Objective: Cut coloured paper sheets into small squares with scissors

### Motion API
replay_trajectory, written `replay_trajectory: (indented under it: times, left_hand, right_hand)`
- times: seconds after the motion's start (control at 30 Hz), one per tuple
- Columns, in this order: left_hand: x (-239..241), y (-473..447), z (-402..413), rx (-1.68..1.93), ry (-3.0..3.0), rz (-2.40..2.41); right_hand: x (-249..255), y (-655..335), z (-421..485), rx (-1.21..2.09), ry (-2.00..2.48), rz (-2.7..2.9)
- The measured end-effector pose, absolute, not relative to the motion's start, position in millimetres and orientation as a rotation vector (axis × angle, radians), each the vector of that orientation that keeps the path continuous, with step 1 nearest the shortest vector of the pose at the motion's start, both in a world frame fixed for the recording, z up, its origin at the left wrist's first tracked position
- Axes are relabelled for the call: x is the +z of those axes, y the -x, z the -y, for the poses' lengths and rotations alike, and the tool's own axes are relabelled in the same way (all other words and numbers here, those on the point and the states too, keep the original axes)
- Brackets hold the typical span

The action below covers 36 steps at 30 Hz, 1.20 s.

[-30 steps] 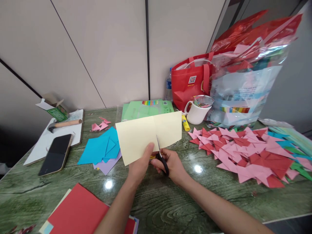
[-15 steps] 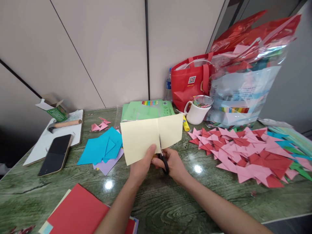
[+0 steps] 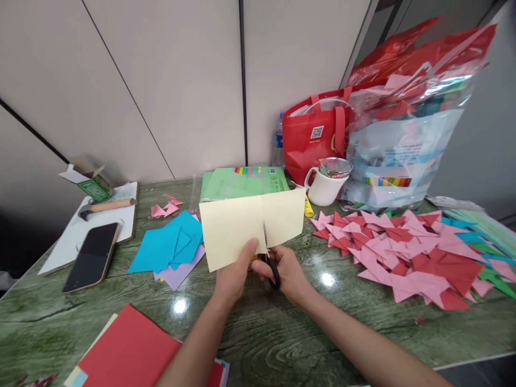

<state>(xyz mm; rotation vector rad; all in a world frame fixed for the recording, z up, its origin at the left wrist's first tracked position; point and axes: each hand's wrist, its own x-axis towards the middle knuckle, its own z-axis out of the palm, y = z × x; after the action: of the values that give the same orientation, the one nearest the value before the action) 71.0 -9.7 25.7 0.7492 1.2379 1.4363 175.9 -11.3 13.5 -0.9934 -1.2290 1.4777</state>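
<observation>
My left hand pinches the lower edge of a pale yellow paper sheet, held upright above the green table. My right hand is closed round black-handled scissors. Their blades stand in the sheet's lower edge along its middle crease. A pile of folded pink and red paper pieces lies to the right of my hands. Blue and purple paper squares lie to the left.
A phone and hammer rest on a white board at left. Behind are a green paper pack, a white mug, a red bag and a clear plastic bag. Red sheets lie near me.
The sheet has shifted slightly right and the scissors' blades have advanced a little up the crease. Both hands stay in nearly the same place.
</observation>
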Motion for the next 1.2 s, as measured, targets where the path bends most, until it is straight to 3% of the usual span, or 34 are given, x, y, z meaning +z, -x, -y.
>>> replay_trajectory:
  times: [1.2]
  left_hand:
    - [33,-77,11,1.379,-0.640,-1.078]
  right_hand:
    - [17,-175,12,1.478,1.037,1.244]
